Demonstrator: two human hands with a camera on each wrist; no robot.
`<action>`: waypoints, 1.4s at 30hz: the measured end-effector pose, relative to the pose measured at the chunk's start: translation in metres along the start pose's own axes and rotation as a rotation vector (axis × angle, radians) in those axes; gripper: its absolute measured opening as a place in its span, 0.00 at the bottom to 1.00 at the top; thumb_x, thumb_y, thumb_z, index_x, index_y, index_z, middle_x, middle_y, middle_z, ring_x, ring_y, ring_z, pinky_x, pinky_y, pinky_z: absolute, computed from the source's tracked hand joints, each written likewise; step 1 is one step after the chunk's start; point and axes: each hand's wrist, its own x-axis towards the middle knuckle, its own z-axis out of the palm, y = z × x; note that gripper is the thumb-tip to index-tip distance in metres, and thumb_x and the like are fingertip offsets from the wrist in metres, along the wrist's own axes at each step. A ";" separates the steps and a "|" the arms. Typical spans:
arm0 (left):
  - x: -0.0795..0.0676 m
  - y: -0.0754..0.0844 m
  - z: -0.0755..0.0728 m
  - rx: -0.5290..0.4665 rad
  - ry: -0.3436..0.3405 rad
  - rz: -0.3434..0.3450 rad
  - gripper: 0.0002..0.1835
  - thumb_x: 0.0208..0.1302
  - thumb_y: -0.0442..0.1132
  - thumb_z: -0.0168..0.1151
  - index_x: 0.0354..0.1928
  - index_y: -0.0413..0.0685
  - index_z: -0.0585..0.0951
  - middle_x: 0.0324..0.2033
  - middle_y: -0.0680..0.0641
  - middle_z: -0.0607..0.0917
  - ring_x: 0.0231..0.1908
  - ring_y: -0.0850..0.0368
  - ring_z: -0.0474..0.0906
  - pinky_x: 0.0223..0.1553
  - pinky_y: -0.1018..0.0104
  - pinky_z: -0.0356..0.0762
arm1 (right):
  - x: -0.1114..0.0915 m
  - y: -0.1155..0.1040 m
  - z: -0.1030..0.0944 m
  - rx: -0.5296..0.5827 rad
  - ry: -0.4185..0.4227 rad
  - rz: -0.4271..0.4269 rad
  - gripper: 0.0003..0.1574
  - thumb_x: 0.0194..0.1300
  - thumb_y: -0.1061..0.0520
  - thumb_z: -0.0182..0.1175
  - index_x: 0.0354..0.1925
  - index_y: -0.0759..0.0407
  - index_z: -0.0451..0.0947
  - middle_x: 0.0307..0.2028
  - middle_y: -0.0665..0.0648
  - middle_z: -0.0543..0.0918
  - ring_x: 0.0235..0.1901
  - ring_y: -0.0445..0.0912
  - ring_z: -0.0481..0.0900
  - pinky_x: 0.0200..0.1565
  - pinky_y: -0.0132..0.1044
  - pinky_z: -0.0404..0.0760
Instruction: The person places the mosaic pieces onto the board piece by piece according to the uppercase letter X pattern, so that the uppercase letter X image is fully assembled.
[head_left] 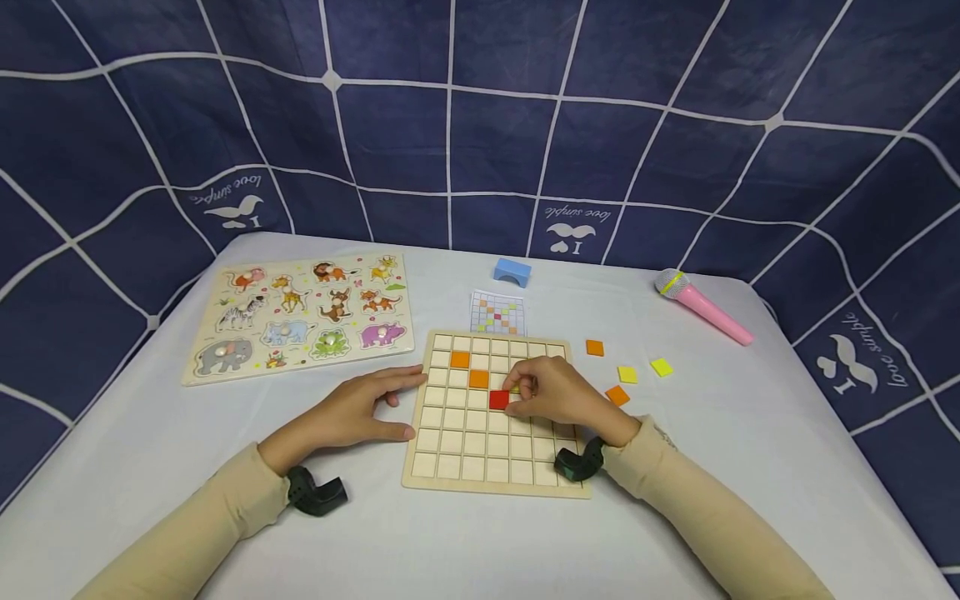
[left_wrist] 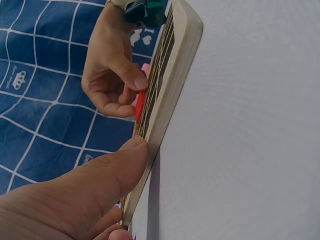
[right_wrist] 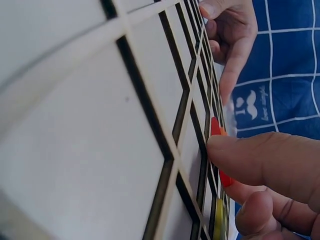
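Observation:
A wooden grid board (head_left: 495, 487) lies flat on the white table. My right hand (head_left: 558, 393) pinches a red square tile (head_left: 498, 400) between thumb and finger over the middle of the board; the right wrist view shows the thumb on the red tile (right_wrist: 215, 127). Two orange tiles, one upper (head_left: 460, 359) and one lower (head_left: 478, 379), sit in cells diagonally up-left of it. A yellow tile (right_wrist: 218, 220) is on the board, mostly hidden by the right hand in the head view. My left hand (head_left: 363, 408) touches the board's left edge with thumb and extended fingers.
Loose orange tiles (head_left: 595, 347) and yellow tiles (head_left: 627, 375) lie right of the board. Behind it are a printed pattern card (head_left: 498, 312) and a blue arch block (head_left: 512, 272). An animal puzzle (head_left: 300, 321) is at left, a pink toy microphone (head_left: 705, 308) at right.

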 end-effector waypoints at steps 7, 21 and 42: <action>0.000 0.000 0.000 0.002 -0.003 -0.005 0.44 0.62 0.50 0.82 0.76 0.41 0.76 0.76 0.40 0.75 0.43 0.62 0.72 0.44 0.64 0.69 | 0.000 -0.001 0.000 -0.005 -0.013 0.011 0.13 0.59 0.62 0.79 0.43 0.60 0.89 0.22 0.44 0.77 0.23 0.37 0.70 0.34 0.33 0.71; 0.000 0.001 -0.001 0.010 -0.003 0.001 0.44 0.62 0.50 0.82 0.76 0.41 0.76 0.76 0.40 0.75 0.43 0.63 0.72 0.46 0.63 0.69 | -0.013 0.008 -0.015 0.068 0.000 -0.031 0.10 0.63 0.62 0.78 0.42 0.61 0.88 0.24 0.43 0.77 0.24 0.38 0.72 0.33 0.32 0.72; 0.000 0.001 -0.001 0.007 -0.005 -0.002 0.44 0.62 0.51 0.82 0.76 0.42 0.76 0.76 0.40 0.75 0.43 0.63 0.72 0.43 0.64 0.68 | -0.048 0.046 -0.045 0.249 0.109 -0.019 0.09 0.66 0.71 0.70 0.45 0.68 0.88 0.33 0.51 0.81 0.32 0.41 0.75 0.37 0.30 0.74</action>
